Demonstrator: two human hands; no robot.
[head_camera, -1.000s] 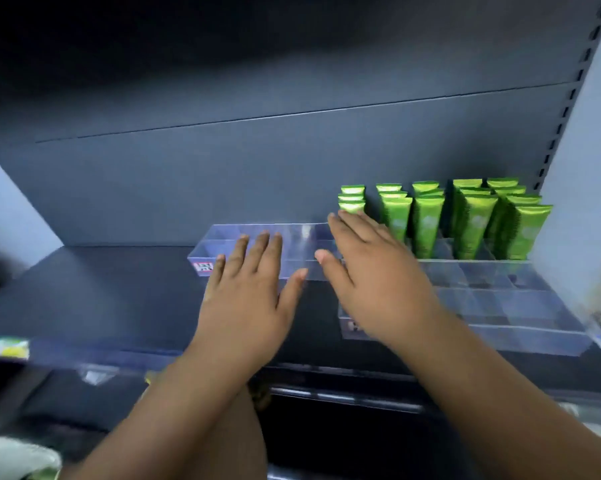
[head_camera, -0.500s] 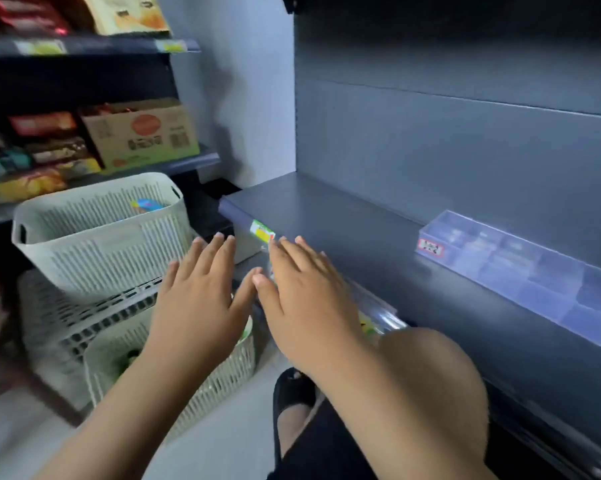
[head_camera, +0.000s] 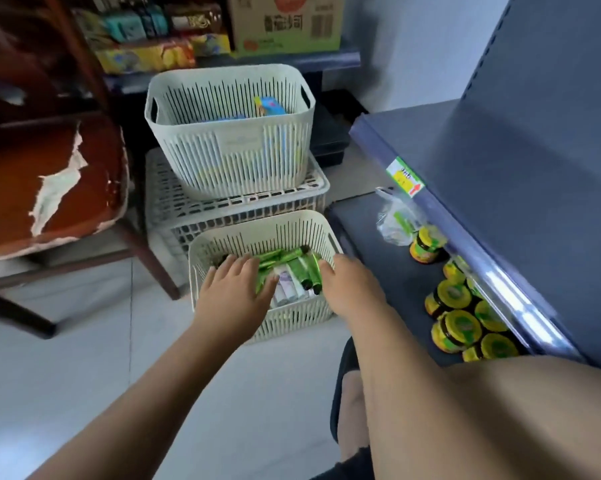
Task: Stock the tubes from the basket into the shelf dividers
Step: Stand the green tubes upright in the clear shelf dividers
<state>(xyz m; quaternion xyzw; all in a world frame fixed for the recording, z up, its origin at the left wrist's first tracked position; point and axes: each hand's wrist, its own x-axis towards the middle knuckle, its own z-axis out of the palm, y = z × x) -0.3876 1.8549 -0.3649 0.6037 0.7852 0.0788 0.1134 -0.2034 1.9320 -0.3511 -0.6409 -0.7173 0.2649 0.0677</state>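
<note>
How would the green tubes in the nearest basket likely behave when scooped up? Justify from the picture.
Probably light: the green tubes are slim. Likely slippery, since their glossy skins catch light and they lie loose, crisscrossed in the basket. Round black caps suggest they may roll.

The green plastic tubes [head_camera: 285,263] lie in the near white slatted plastic basket [head_camera: 294,322] on the floor. Just behind it stands a white lattice plastic crate [head_camera: 188,209] with a larger white slatted basket [head_camera: 229,150] on top. A worn brown chair [head_camera: 49,174] stands left; yellow-lidded glass jars [head_camera: 456,327] sit on the low dark shelf [head_camera: 372,244] at right.
</note>
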